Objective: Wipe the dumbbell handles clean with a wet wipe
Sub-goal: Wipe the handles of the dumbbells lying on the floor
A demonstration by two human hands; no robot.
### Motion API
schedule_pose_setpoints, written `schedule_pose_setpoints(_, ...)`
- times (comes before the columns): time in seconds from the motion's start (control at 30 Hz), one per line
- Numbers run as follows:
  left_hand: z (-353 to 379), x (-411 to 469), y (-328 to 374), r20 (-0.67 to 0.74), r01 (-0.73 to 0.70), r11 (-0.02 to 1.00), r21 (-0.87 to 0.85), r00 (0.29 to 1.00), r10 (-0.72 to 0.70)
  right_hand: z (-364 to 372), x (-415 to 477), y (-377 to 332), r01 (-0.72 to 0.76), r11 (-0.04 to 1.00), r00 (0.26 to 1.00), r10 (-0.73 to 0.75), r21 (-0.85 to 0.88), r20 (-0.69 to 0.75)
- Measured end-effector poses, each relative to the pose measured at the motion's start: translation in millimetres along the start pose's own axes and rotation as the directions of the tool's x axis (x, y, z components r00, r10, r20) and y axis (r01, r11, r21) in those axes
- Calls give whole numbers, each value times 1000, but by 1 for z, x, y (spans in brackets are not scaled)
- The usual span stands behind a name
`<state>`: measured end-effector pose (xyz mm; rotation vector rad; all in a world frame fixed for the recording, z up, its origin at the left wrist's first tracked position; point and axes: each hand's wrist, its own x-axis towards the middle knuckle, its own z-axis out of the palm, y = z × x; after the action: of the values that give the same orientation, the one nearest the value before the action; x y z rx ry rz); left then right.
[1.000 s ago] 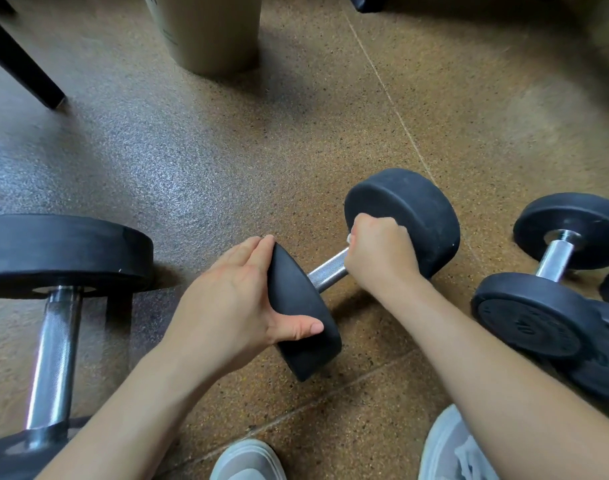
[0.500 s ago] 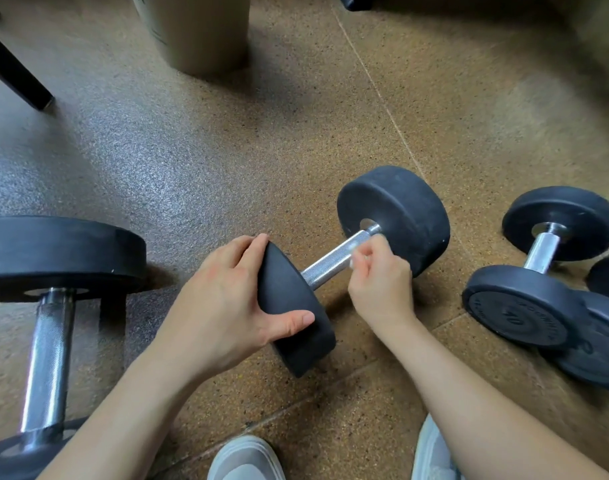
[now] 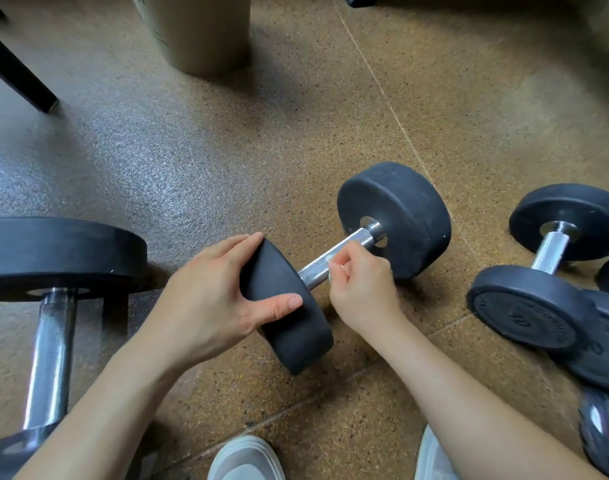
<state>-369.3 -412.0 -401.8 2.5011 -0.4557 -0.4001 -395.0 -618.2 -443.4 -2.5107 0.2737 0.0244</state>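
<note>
A black dumbbell [image 3: 394,216] with a knurled chrome handle [image 3: 334,259] lies on the floor in the middle of the view. My left hand [image 3: 213,299] grips its near weight head [image 3: 289,320], fingers over the top and thumb across the face. My right hand [image 3: 361,289] is curled beside the handle's near half and pinches a small white wet wipe [image 3: 330,259] against the metal. Most of the wipe is hidden inside the fist.
A larger dumbbell [image 3: 53,258] stands at the left with its long chrome bar. Several smaller dumbbells [image 3: 552,271] lie at the right. A beige cylinder [image 3: 199,32] stands at the back, a dark leg [image 3: 19,77] at far left. My shoes [image 3: 247,459] show at the bottom.
My right hand has slid down the handle from the far weight head toward the near one, uncovering the far half of the chrome bar. The left hand keeps its hold.
</note>
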Motion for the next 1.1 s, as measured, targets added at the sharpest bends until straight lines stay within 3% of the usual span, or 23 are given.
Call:
schedule_pose_setpoints(0.13, 1, -2, 6, -39, -7, 1000, -2, 999, 7, -10, 23, -5, -8, 999, 999, 7, -37, -37)
schedule_pose_setpoints(0.27, 10, -7, 7, -50, 13, 997, -75, 999, -16, -7, 24, -27, 59, 975, 940, 18, -215, 341)
schedule_pose_setpoints(0.3, 11, -8, 7, -45, 13, 996, -85, 999, -17, -12, 30, -34, 41, 983, 919, 33, -178, 393)
schedule_pose_setpoints(0.37, 13, -10, 7, -31, -4, 997, -80, 1000, 2, -26, 47, -47, -154, 979, 873, 71, 134, 483)
schedule_pose_setpoints(0.43, 15, -12, 7, -50, 12, 989, -146, 999, -20, -40, 60, -60, -368, 815, 802, 35, 447, 597)
schedule_pose_setpoints(0.47, 13, -13, 8, -70, 63, 962, -267, 994, -85, -44, 63, -65, -450, 722, 752, -12, 526, 659)
schedule_pose_setpoints(0.53, 4, -11, 11, -97, 153, 779, -608, 959, -264, -48, 66, -75, -560, 622, 644, -89, 548, 760)
schedule_pose_setpoints(0.6, -12, -8, 17, -133, 116, 580, -806, 920, -369, -50, 68, -86, -616, 603, 544, -142, 508, 827)
schedule_pose_setpoints(0.67, -27, -7, 26, -164, 53, 468, -882, 897, -410, -51, 70, -98, -627, 625, 449, -198, 465, 871)
schedule_pose_setpoints(0.83, -52, -20, 27, -177, 81, 490, -868, 871, -459, -58, 74, -133, -411, 825, 310, -274, 388, 910)
schedule_pose_setpoints(0.93, -62, -34, 20, -82, 147, 422, -895, 874, -478, -64, 82, -156, -198, 940, 191, -240, 277, 952)
schedule_pose_setpoints(1.0, -69, -44, 20, -15, 180, 343, -922, 869, -495, -68, 85, -170, -76, 968, 170, -223, 238, 960)
schedule_pose_setpoints(1.1, -83, -58, 16, 26, 247, 379, -892, 864, -502, -66, 81, -189, 34, 969, 193, -247, 246, 949)
